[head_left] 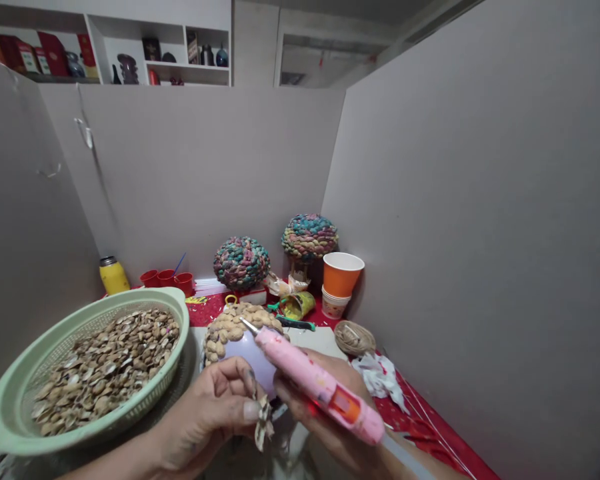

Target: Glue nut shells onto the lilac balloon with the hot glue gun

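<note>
My right hand (325, 417) grips a pink glue gun (315, 380), its metal nozzle pointing up-left at a purple ball (253, 357) partly covered with nut shells. My left hand (207, 417) pinches a small pale shell (263, 420) between thumb and fingertips, just below the ball and close to the gun. The ball stands right behind both hands.
A pale green colander (10, 417) full of shells sits at the left. Behind are two multicoloured yarn-like balls (241, 262), stacked paper cups (341, 280), a twine roll (354, 337), red cups (167, 279), a yellow bottle (113, 275). Grey partition walls close in on both sides.
</note>
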### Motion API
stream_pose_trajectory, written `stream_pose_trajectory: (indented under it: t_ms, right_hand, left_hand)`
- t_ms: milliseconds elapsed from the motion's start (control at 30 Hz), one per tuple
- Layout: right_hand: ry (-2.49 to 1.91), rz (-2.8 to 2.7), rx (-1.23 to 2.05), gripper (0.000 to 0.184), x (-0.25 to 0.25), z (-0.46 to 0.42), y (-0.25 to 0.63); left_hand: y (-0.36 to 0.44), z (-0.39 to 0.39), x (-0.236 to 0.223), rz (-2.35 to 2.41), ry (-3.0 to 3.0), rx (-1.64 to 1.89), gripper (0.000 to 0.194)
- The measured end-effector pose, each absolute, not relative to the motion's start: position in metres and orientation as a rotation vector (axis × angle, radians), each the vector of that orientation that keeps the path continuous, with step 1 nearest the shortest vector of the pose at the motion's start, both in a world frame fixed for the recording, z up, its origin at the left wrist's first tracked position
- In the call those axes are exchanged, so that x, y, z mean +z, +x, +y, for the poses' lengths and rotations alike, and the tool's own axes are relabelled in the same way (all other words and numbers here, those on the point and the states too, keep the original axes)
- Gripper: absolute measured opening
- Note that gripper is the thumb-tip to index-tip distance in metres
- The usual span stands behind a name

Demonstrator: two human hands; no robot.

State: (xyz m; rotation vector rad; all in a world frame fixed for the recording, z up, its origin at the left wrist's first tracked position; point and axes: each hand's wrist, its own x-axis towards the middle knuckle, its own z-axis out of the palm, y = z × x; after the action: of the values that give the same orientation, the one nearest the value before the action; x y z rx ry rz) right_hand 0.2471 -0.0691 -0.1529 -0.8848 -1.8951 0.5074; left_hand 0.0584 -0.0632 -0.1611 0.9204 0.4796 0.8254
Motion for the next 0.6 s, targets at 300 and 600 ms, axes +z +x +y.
stream_pose_trajectory:
  t_ms: [300, 600]
  right_hand:
    - [-0.942, -1.660, 0.616, 0.030, -0.126, -0.074, 0.261]
    - [-0.945, -1.640, 0.773, 0.026, -0.132, -0.069, 0.258]
  left_hand:
    - [0.058, -0.065, -0.184, 0.469, 2.194, 1.106, 0.018]
    - [0.059, -0.054, -0.188, 0.465, 2.448, 1.202, 0.029]
